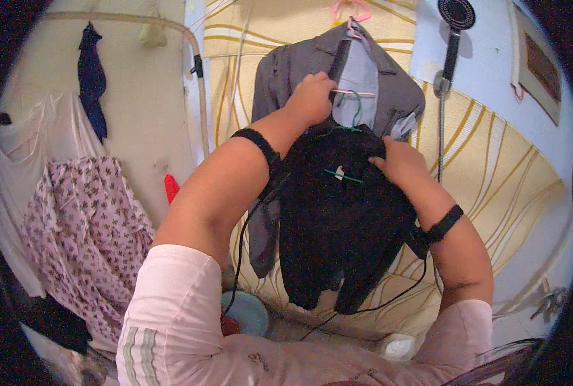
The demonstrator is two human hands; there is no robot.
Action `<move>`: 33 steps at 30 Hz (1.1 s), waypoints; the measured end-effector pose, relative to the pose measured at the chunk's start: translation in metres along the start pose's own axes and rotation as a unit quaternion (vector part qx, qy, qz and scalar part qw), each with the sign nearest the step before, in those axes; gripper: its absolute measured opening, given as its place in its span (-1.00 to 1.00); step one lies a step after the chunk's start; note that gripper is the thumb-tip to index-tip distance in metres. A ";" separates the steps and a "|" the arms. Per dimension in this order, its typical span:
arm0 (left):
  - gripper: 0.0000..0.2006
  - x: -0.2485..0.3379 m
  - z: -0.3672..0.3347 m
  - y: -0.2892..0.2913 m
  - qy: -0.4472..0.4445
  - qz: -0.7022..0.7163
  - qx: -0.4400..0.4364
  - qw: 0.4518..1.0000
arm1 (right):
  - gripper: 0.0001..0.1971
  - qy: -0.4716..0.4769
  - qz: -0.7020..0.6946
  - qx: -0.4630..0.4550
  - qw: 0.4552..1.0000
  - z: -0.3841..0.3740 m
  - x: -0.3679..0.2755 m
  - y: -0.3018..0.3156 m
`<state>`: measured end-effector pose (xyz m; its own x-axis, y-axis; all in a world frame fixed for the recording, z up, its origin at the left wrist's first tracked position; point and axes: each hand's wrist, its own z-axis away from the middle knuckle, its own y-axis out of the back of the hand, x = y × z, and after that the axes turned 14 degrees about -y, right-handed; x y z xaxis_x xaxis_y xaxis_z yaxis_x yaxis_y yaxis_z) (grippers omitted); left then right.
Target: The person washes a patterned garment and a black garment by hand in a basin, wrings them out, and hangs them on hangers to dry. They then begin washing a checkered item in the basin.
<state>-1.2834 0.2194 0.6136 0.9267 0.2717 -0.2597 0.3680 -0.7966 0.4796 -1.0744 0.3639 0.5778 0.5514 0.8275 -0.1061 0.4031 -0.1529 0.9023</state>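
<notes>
Right fingers (380,163) touch black garment (344,225) at upper edge, beside open wall (486,167).

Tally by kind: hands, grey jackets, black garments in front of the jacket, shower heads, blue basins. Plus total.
Hands: 2 (left hand, right hand)
Grey jacket: 1
Black garment: 1
Shower head: 1
Blue basin: 1
Total: 6

Right fingers (378,161) on black garment (347,235) with green hanger (351,178), grey jacket (291,71) behind.
</notes>
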 end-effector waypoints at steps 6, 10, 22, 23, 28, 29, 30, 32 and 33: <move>-0.65 0.041 0.078 0.035 -0.083 0.076 0.055 0.992 | -0.46 0.138 -0.122 0.303 0.935 0.046 0.036 -0.022; -0.84 0.060 0.203 0.074 -0.050 0.177 -0.044 0.982 | -0.72 0.295 -0.278 0.209 0.890 0.108 0.041 -0.058; -0.86 0.243 0.569 0.324 0.363 0.164 -0.371 0.839 | -0.98 0.002 -0.569 -0.110 0.815 0.276 0.075 -0.258; -0.86 0.268 0.598 0.352 0.404 0.143 -0.375 0.822 | -0.98 -0.009 -0.549 -0.156 0.821 0.285 0.063 -0.256; -0.85 0.379 0.689 0.479 0.641 0.164 -0.267 0.701 | -0.97 -0.015 -0.509 -0.285 0.812 0.309 -0.021 -0.213; -0.85 0.397 0.681 0.500 0.620 0.131 -0.277 0.722 | -0.95 0.038 -0.521 -0.259 0.812 0.312 -0.036 -0.209; -0.86 0.419 0.679 0.523 0.607 0.089 -0.282 0.738 | -0.93 0.102 -0.533 -0.238 0.805 0.318 -0.056 -0.207; -0.86 0.455 0.708 0.558 0.624 0.052 -0.242 0.741 | -0.92 0.138 -0.560 -0.254 0.777 0.339 -0.097 -0.198; -0.87 0.481 0.723 0.571 0.625 0.030 -0.214 0.750 | -0.91 0.153 -0.582 -0.259 0.755 0.351 -0.114 -0.190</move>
<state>-0.6829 -0.4953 0.1565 0.1927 0.7492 0.6337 0.0659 -0.6542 0.7534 -0.9578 0.1090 0.2722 -0.1840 0.3367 -0.9235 0.1011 0.9410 0.3229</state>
